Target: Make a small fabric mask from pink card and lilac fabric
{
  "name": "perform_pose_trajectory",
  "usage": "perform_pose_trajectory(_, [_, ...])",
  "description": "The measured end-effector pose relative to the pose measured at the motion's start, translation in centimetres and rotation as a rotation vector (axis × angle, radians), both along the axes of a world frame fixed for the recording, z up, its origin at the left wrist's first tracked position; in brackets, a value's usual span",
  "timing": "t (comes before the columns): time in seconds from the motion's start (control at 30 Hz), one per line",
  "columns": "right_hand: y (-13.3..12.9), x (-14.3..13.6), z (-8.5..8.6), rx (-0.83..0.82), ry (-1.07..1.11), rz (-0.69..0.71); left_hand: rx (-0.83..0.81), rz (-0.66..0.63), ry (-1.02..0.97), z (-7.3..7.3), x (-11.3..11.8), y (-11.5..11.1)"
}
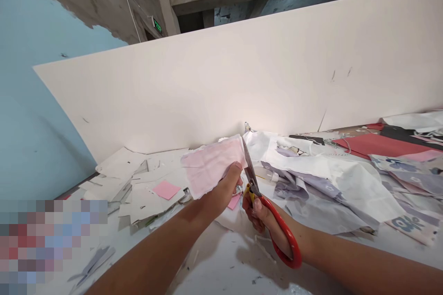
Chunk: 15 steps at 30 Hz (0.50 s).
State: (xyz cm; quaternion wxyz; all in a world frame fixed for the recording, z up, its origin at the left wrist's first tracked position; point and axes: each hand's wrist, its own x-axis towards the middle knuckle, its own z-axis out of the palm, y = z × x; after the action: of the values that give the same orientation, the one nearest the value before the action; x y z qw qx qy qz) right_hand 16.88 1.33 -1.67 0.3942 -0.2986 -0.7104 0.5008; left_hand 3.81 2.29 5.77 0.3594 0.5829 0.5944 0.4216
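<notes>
Pinched in my left hand (231, 179) is a pale pink rectangular piece of fabric (211, 166) with a rough whitish border, held up above the table. My right hand (265, 219) grips a pair of scissors (285, 235) by its red handles. The scissor blades point upward and lie along the fabric's right edge; whether they are parted is hard to tell. Below my left hand a small pink paper square (234, 201) shows in part. Some of the fingers on both hands are hidden.
Stacked off-white cut pieces (152, 200) lie at left, with a pink square (166, 190) on top. White and lilac fabric scraps (360, 189) are heaped at right, near a red sheet (384, 145). A tall white board (221, 87) stands behind the table (221, 262).
</notes>
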Motion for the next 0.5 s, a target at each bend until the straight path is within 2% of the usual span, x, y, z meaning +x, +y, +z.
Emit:
perform_pose_trajectory(0.2, [0.1,-0.5,0.0,-0.070,0.066,-0.017,-0.005,-0.050,0.008,0.3,-0.4,-0.2])
perform_pose_trajectory(0.33, [0.0,-1.0,0.2,-0.153,0.098,-0.045,-0.012,-0.009,0.015,0.2,-0.3,-0.2])
perform_pose_trajectory(0.5, [-0.1,-1.2,0.6,-0.196,0.038,-0.093,0.000,0.054,0.023,0.1,0.0,-0.2])
